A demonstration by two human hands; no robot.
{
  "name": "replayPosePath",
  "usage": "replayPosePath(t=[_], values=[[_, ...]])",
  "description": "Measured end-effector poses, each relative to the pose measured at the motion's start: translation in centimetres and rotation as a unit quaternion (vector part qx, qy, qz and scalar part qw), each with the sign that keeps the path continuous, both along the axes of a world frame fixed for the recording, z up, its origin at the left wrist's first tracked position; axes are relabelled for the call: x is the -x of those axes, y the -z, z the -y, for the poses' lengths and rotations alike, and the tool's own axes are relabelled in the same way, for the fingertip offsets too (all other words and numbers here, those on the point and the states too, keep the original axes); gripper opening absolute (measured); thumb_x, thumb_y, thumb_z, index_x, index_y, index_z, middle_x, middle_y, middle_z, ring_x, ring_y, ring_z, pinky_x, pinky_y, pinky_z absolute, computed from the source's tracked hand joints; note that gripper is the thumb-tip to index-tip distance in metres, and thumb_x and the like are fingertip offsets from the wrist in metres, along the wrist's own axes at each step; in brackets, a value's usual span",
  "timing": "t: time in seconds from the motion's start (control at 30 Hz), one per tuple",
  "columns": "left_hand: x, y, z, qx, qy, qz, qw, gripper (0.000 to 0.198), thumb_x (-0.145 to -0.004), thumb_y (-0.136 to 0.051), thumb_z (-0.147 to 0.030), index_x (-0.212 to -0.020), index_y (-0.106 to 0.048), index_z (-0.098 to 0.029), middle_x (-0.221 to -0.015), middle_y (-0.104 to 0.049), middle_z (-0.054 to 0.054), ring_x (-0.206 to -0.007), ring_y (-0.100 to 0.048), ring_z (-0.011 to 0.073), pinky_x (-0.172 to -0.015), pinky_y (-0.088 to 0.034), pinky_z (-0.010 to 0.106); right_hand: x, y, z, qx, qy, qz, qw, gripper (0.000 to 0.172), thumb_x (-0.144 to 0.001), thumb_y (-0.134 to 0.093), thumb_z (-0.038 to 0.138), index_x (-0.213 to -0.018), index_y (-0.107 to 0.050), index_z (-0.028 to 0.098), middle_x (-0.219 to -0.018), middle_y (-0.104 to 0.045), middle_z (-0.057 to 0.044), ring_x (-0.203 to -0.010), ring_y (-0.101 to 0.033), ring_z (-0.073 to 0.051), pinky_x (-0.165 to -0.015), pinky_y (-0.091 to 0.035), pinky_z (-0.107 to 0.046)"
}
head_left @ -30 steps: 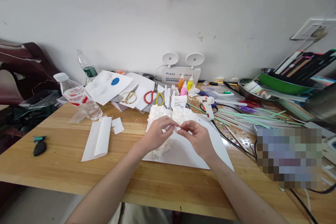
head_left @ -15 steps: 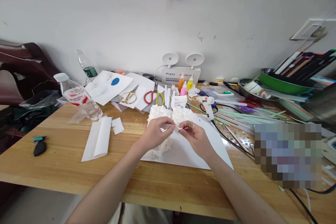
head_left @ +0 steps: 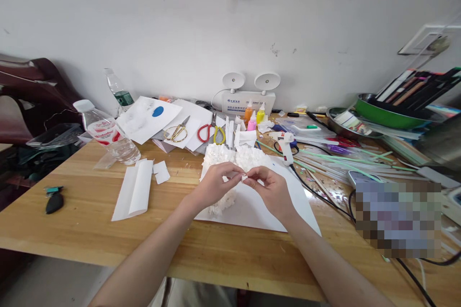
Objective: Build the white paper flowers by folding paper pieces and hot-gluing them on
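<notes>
Left hand [head_left: 218,183] now nearer right hand [head_left: 271,188]; fingers [head_left: 257,171] of both pinching small white paper piece [head_left: 244,178] above white sheet [head_left: 252,208]; probably light, soft, easily creased; best gripped by edges.

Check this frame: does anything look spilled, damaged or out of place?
A pixelated block at lower right hides what lies beneath it. Thin sticks lie jumbled at right on the table, and dark scuffs mark the wall. No spill shows. The small white piece between the left hand and right hand is too covered to judge.
</notes>
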State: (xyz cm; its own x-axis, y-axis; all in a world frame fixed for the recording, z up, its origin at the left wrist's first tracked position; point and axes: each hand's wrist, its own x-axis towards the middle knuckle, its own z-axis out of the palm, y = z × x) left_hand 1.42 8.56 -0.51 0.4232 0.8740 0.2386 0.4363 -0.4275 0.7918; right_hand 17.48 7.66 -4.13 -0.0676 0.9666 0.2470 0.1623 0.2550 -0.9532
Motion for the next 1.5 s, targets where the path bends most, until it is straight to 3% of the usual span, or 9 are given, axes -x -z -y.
replayPosePath(t=[0.43, 0.67, 0.83, 1.07, 1.3, 1.5], values=[[0.06, -0.02, 0.09, -0.043, 0.033, -0.029, 0.998, 0.02, -0.082, -0.042, -0.018, -0.089, -0.061, -0.018, -0.085, -0.063, 0.003, -0.077, -0.055, 0.0125, -0.067, -0.043, 0.024, -0.06, -0.04, -0.02, 0.008, 0.025, 0.003, 1.0, 0.017, -0.068, -0.064, 0.034, -0.072, -0.057, 0.019, -0.07, -0.058, -0.001, -0.065, -0.051, -0.015, -0.064, -0.042, -0.028], [-0.11, 0.41, 0.17, -0.038, 0.025, -0.008, 0.999, 0.027, -0.082, -0.042, -0.017, -0.107, -0.053, -0.022, -0.102, -0.062, 0.003, -0.088, -0.058, 0.013, -0.074, -0.046, 0.024, -0.18, 0.2, -0.27, 0.019, -0.004, -0.002, 1.0, 0.023, -0.072, -0.061, 0.035, -0.089, -0.06, 0.02, -0.082, -0.063, -0.004, -0.073, -0.056, -0.016, -0.069, -0.045, -0.031], [-0.14, 0.3, 0.25, -0.031, -0.003, -0.015, 0.999, 0.027, -0.081, -0.046, -0.022, -0.108, -0.05, -0.021, -0.095, -0.063, 0.003, -0.085, -0.059, 0.0136, -0.073, -0.046, 0.025, -0.15, 0.24, -0.21, 0.008, -0.018, 0.012, 1.0, 0.018, -0.075, -0.057, 0.035, -0.083, -0.062, 0.019, -0.083, -0.063, -0.004, -0.076, -0.056, -0.017, -0.07, -0.044, -0.031], [-0.09, 0.12, -0.07, -0.026, -0.038, -0.032, 0.998, 0.013, -0.08, -0.046, -0.022, -0.08, -0.058, -0.017, -0.078, -0.063, 0.001, -0.07, -0.056, 0.0114, -0.062, -0.043, 0.022, -0.15, 0.45, -0.35, 0.026, -0.046, 0.0, 0.999, 0.016, -0.077, -0.054, 0.035, -0.081, -0.055, 0.02, -0.079, -0.057, -0.002, -0.072, -0.054, -0.015, -0.067, -0.044, -0.028], [-0.17, 0.01, 0.01, -0.02, -0.032, -0.019, 0.999, 0.011, -0.078, -0.048, -0.019, -0.08, -0.059, -0.016, -0.076, -0.063, 0.001, -0.069, -0.055, 0.0109, -0.062, -0.042, 0.022, -0.21, 0.18, -0.22, 0.028, -0.107, -0.006, 0.994, 0.012, -0.079, -0.051, 0.032, -0.082, -0.053, 0.021, -0.081, -0.055, -0.001, -0.077, -0.052, -0.015, -0.07, -0.042, -0.028], [-0.27, 0.41, -0.16, -0.023, -0.022, -0.007, 0.999, 0.013, -0.08, -0.048, -0.019, -0.081, -0.06, -0.017, -0.079, -0.063, 0.001, -0.072, -0.055, 0.0112, -0.062, -0.042, 0.022, -0.1, 0.38, -0.14, 0.023, -0.067, -0.017, 0.997, 0.011, -0.075, -0.056, 0.03, -0.078, -0.058, 0.02, -0.078, -0.059, -0.002, -0.076, -0.053, -0.016, -0.072, -0.042, -0.029]])
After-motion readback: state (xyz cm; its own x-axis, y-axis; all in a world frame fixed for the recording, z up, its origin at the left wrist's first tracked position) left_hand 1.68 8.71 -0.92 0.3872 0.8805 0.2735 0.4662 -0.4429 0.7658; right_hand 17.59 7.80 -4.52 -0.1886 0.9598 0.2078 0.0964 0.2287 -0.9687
